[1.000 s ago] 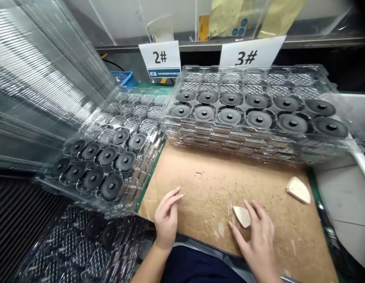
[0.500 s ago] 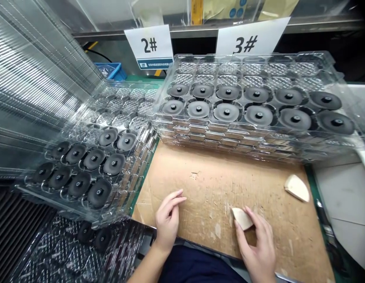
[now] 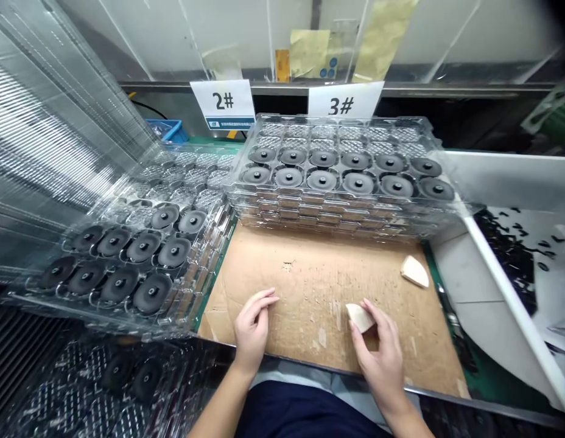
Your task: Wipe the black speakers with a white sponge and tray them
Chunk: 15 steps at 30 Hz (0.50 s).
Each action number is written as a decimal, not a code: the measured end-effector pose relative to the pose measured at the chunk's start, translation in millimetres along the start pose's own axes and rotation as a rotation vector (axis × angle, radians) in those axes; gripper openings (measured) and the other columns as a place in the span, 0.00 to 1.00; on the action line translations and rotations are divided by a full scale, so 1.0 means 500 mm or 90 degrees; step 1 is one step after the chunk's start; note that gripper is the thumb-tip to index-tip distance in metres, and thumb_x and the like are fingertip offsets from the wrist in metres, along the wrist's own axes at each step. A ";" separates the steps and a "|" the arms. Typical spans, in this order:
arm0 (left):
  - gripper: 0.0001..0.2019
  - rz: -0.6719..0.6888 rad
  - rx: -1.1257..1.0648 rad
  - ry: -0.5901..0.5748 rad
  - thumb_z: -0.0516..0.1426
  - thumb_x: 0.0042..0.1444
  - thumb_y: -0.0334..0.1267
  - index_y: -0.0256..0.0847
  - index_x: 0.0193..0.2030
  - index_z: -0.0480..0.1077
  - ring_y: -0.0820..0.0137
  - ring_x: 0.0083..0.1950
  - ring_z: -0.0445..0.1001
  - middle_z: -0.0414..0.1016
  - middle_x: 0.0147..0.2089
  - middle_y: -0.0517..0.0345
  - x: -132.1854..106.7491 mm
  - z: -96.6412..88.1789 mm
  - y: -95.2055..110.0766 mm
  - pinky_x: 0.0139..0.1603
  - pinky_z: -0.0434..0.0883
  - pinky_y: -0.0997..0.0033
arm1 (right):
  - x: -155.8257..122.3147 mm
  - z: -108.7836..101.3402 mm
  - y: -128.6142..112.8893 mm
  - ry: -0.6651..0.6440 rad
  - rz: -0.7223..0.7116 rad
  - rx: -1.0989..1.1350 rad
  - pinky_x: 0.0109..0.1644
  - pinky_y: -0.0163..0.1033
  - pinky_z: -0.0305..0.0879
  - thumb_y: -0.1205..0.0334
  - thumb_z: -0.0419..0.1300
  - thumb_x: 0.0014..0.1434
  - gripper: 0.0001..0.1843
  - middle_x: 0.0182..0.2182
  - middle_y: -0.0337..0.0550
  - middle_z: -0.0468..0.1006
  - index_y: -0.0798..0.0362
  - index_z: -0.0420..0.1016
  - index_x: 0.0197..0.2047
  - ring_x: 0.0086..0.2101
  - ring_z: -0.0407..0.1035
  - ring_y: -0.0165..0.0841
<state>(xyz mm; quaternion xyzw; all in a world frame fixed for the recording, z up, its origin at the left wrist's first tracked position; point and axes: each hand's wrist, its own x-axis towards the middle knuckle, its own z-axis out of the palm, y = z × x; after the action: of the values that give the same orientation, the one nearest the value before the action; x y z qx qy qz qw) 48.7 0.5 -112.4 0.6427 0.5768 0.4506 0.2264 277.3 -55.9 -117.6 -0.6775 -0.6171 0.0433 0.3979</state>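
Two hands of mine are above a brown cardboard sheet [image 3: 305,316] on the bench. My right hand [image 3: 378,350] is closed around a cream wedge-shaped piece [image 3: 360,318]. The fingertips press on its right side, and the piece sits at the front of the hand. I cannot tell if it is lifted or still touches the sheet. My left hand [image 3: 252,325] is open and loose, with the fingers a little curled. It holds nothing and rests near the front edge of the cardboard, well apart from the right hand. A second cream wedge-shaped piece [image 3: 414,271] lies alone on the cardboard, further forward and to the right.

Compared with a moment before, my view has moved back and turned to the right, so everything looks smaller. A white-walled bin [image 3: 511,304] with small black pieces [image 3: 506,255] now comes into view at the right side. Behind the cardboard is a stack of clear plastic trays [image 3: 341,207] with round black parts in their pockets, just below the 3# card [image 3: 345,99]. To the left, another stack of trays [image 3: 145,246] leans tilted, near the 2# card [image 3: 222,103].
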 end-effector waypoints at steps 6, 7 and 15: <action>0.13 0.026 0.001 -0.021 0.50 0.57 0.30 0.42 0.33 0.76 0.66 0.43 0.79 0.81 0.41 0.53 0.003 0.002 -0.008 0.46 0.77 0.64 | 0.031 -0.014 0.029 -0.087 -0.025 -0.134 0.42 0.55 0.63 0.63 0.52 0.59 0.16 0.40 0.52 0.72 0.54 0.70 0.50 0.40 0.66 0.46; 0.12 0.033 -0.002 -0.026 0.51 0.56 0.31 0.42 0.33 0.77 0.65 0.42 0.80 0.81 0.40 0.53 0.004 0.002 -0.009 0.46 0.77 0.64 | 0.045 -0.021 0.028 -0.117 -0.044 -0.153 0.42 0.53 0.64 0.63 0.53 0.58 0.17 0.39 0.51 0.73 0.53 0.71 0.50 0.40 0.67 0.45; 0.13 0.084 0.031 -0.063 0.51 0.54 0.40 0.44 0.33 0.77 0.60 0.41 0.80 0.82 0.40 0.55 0.018 -0.001 -0.049 0.46 0.77 0.57 | 0.303 -0.213 -0.042 -0.252 -0.234 -0.313 0.53 0.44 0.59 0.64 0.60 0.57 0.19 0.48 0.46 0.74 0.50 0.71 0.52 0.49 0.66 0.37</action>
<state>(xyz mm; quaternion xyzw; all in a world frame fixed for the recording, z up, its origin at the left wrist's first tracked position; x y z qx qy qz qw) 34.7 14.7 -129.1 0.7062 0.5320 0.4183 0.2083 354.5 22.6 32.7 -0.6094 -0.7854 -0.0482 0.0970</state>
